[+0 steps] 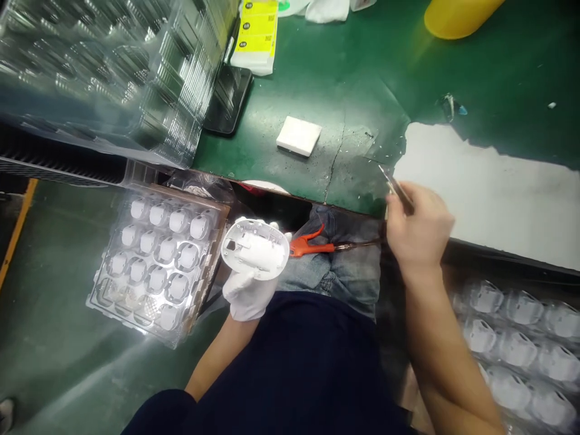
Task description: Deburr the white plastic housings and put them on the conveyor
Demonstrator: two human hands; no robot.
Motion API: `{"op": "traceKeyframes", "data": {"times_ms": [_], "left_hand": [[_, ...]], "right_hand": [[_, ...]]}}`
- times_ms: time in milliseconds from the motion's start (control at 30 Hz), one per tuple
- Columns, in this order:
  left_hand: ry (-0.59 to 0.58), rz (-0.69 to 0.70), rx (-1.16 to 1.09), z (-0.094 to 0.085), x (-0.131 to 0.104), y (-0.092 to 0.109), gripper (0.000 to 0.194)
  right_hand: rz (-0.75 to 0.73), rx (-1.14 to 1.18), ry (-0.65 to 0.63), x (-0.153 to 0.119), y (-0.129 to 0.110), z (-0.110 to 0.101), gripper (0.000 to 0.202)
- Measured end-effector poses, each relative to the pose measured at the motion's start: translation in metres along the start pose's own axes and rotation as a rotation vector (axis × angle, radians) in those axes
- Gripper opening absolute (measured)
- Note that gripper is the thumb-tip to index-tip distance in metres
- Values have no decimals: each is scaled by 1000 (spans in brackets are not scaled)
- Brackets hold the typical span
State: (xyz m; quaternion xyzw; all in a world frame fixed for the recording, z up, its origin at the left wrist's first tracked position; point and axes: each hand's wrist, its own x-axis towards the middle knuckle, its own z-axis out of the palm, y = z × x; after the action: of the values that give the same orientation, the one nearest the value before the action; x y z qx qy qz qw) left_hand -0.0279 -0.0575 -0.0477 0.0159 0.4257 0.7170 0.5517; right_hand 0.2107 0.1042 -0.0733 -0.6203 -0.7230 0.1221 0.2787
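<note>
My left hand (251,296), in a white glove, holds up a white oval plastic housing (256,249) over my lap. Its hollow inner side faces me, showing ribs, small posts and a dark square opening near the left end. My bare right hand (419,226) is closed around a pair of tweezers (399,192) at the bench's front edge, the pointed end aimed up and left. The hand is slightly blurred. Just right of the housing, an orange air blow gun (312,244) lies across my jeans, its thin nozzle pointing right.
A clear tray (156,266) of white parts stands at left, and another group of trayed parts (516,344) at lower right. On the green bench are a white block (299,136), stacked clear trays (104,78), yellow labels (258,27), a white sheet (498,193) and a yellow container (457,18).
</note>
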Motion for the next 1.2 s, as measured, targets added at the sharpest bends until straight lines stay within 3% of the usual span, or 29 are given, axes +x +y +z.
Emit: {"op": "traceKeyframes", "data": {"times_ms": [100, 200, 267, 333, 400, 467, 533, 633, 733, 833, 933, 1033, 1200], "left_hand": [[22, 8, -39, -3, 4, 8, 69], [72, -74, -53, -22, 16, 16, 62], [86, -110, -91, -40, 27, 21, 61], [125, -128, -131, -61, 38, 23, 56], [203, -146, -141, -81, 49, 22, 50], [276, -173, -121, -100, 61, 18, 44], [314, -195, -95, -116, 72, 12, 39], [329, -208, -56, -139, 89, 1, 32], [333, -227, 8, -164, 106, -11, 30], [342, -274, 69, -188, 123, -26, 28], [332, -356, 102, -206, 133, -44, 30], [296, -417, 108, -211, 136, -62, 31], [272, -438, 81, -206, 136, -78, 35]], "right_hand": [[-26, -135, -36, 43, 13, 17, 37], [-27, -181, -14, 49, 7, 22, 36], [-72, -158, 40, 30, -3, 20, 39], [-233, -69, -23, -3, -14, 19, 43], [-469, 33, -250, -39, -22, 26, 51], [-579, 27, -435, -67, -27, 44, 59], [-566, -63, -524, -81, -29, 67, 61], [-509, -200, -640, -79, -31, 89, 53], [-467, -292, -791, -68, -31, 74, 29], [-433, -372, -958, -60, -31, 36, 6], [-343, -519, -1163, -57, -31, 0, 11], [-201, -623, -1242, -55, -33, -15, 21], [-95, -602, -1269, -49, -34, -16, 20]]}}
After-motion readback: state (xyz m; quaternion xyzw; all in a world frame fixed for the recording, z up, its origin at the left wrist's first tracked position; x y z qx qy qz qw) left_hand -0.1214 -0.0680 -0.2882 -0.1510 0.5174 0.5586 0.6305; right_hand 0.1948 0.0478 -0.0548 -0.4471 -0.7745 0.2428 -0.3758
